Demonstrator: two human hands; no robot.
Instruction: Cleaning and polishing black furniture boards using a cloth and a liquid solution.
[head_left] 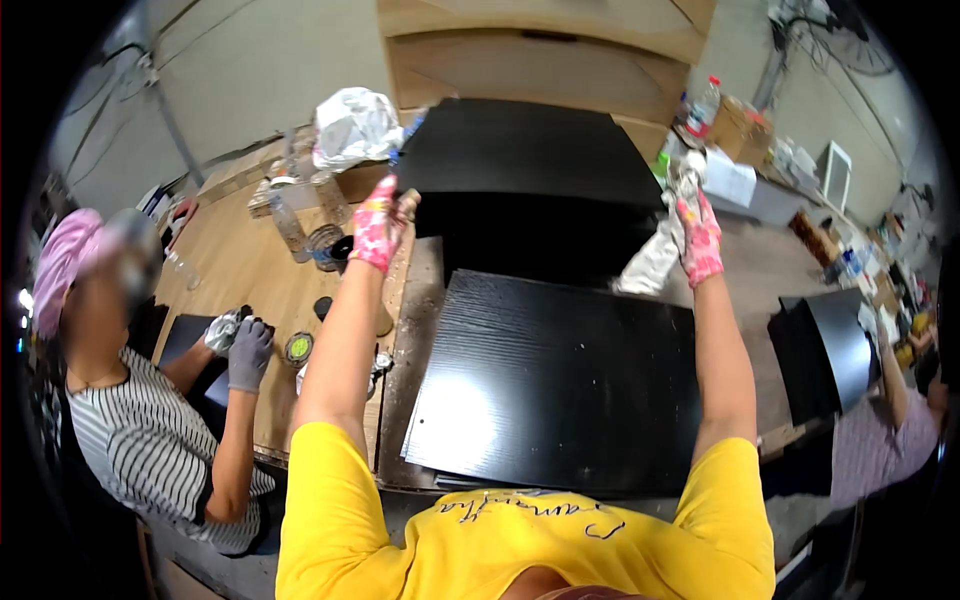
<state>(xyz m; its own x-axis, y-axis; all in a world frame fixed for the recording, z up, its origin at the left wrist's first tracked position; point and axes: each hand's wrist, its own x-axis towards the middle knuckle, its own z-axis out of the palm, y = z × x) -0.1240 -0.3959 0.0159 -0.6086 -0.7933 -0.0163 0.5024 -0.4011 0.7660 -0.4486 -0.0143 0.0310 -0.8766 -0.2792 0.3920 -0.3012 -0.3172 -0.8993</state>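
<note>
My left hand (375, 228), in a pink patterned glove, is closed at the left front corner of a far black panel (530, 150). A small tan piece shows by its thumb; I cannot make out what it is. On the panel's other side, my right hand (700, 238), gloved the same way, grips a crumpled white cloth (652, 258) that hangs down beside the panel. Whether its fingers also touch the panel is hidden. Nearer me, between my forearms, lies a stack of black wood-grain panels (560, 380), with light glaring off its left part.
To the left, a person in a striped shirt works with gloved hands (245, 350) at a wooden table (215, 255) holding bottles, jars and a white bag (355, 128). On the right, another person handles black panels (820, 355). A red-capped bottle (703, 108) stands behind my right hand.
</note>
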